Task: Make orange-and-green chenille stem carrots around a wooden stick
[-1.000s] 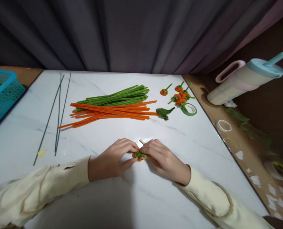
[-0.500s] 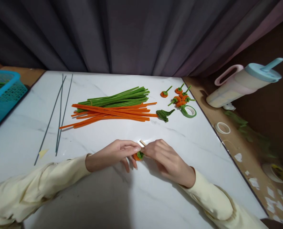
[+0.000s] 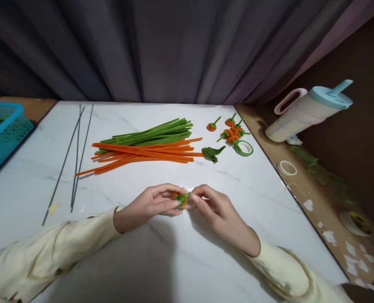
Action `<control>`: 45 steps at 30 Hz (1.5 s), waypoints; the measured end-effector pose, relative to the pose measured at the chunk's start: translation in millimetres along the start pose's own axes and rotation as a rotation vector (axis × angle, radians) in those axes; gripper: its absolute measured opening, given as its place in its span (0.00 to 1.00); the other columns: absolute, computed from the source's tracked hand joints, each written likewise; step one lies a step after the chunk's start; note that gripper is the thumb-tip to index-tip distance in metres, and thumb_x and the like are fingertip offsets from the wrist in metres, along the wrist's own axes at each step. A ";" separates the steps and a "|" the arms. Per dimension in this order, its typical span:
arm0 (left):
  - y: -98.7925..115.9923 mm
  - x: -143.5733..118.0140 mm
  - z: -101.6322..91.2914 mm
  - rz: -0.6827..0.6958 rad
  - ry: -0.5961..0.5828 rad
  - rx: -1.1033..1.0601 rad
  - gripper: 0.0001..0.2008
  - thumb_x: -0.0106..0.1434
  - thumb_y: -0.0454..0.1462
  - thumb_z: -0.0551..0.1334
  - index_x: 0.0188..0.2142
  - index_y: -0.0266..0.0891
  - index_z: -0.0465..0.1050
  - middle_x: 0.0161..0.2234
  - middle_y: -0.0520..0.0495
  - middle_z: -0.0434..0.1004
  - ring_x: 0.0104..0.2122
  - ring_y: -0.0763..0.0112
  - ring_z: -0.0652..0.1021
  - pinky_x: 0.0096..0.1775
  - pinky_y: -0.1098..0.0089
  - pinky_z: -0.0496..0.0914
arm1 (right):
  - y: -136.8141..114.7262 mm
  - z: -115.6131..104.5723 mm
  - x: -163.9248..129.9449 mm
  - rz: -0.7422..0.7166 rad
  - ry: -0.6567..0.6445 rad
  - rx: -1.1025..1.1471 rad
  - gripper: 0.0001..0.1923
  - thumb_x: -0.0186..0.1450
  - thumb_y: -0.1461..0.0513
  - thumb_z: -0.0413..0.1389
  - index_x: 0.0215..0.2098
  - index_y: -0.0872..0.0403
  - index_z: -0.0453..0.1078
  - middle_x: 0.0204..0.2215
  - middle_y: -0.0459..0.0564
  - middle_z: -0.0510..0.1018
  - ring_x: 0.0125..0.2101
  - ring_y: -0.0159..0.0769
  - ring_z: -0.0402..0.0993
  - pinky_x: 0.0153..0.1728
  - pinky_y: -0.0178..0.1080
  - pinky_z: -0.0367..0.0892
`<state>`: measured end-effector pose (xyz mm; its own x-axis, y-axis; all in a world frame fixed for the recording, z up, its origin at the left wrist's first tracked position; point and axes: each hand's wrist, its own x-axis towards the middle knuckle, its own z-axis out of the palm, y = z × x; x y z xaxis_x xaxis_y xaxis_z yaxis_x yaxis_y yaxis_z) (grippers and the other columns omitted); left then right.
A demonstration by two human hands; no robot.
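Note:
My left hand (image 3: 153, 204) is closed around a small fuzzy orange ornament (image 3: 175, 196) with a green top (image 3: 183, 199), made of pipe cleaner. Close on its right, my right hand (image 3: 210, 206) has thumb and forefinger pinched together at the edge of the green top. What those fingertips grip is too small to make out. Beyond the hands lie a bundle of green pipe cleaners (image 3: 155, 132) and several orange pipe cleaners (image 3: 142, 151). Finished-looking orange ornaments with green stems (image 3: 232, 138) are grouped at the back right, beside a roll of green tape (image 3: 248, 152).
Dark wires (image 3: 62, 168) and a yellow paper scrap (image 3: 53, 208) lie at left, near a blue basket (image 3: 6, 139). A dark green curled piece (image 3: 212, 154) touches the orange stems. On the right stand a tumbler (image 3: 295, 115) and a white tape roll (image 3: 287, 168), with paper scraps nearby.
The ornament has turned so its green top faces up more. My right fingers have shifted to a fingertip pinch, and the pale stick is now mostly hidden. The view has shifted slightly.

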<state>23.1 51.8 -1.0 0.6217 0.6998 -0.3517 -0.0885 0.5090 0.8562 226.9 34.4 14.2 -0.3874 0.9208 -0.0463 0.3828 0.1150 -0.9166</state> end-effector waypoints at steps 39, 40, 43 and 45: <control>-14.0 0.8 9.8 0.220 0.200 0.401 0.03 0.56 0.32 0.61 0.32 0.37 0.68 0.24 0.53 0.78 0.23 0.75 0.79 0.28 0.77 0.74 | 3.1 23.0 5.3 0.381 -0.006 0.552 0.15 0.57 0.54 0.60 0.27 0.58 0.65 0.17 0.41 0.68 0.13 0.24 0.62 0.13 0.28 0.60; -15.7 0.3 8.3 0.246 0.199 0.433 0.03 0.56 0.31 0.60 0.32 0.37 0.69 0.25 0.52 0.78 0.23 0.75 0.78 0.28 0.78 0.74 | 2.7 22.7 5.8 0.371 -0.009 0.528 0.14 0.58 0.55 0.59 0.26 0.57 0.64 0.17 0.41 0.67 0.13 0.23 0.61 0.13 0.27 0.59; -19.6 -1.4 4.6 0.319 0.175 0.507 0.04 0.58 0.31 0.59 0.34 0.37 0.69 0.27 0.50 0.79 0.22 0.76 0.78 0.27 0.78 0.74 | 0.4 21.5 7.5 0.348 -0.014 0.461 0.12 0.60 0.57 0.57 0.25 0.57 0.63 0.17 0.41 0.67 0.12 0.21 0.59 0.13 0.27 0.56; -20.5 -2.0 4.0 0.309 0.160 0.516 0.04 0.59 0.32 0.59 0.36 0.37 0.69 0.28 0.49 0.79 0.23 0.75 0.78 0.29 0.76 0.74 | -0.9 20.1 8.5 0.338 -0.024 0.450 0.13 0.60 0.57 0.57 0.25 0.57 0.63 0.16 0.41 0.67 0.13 0.22 0.59 0.13 0.27 0.55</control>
<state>26.7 38.0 -16.3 0.4998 0.8627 -0.0767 0.1667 -0.0089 0.9860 206.4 34.6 6.7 -0.3265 0.8692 -0.3713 0.0960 -0.3603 -0.9279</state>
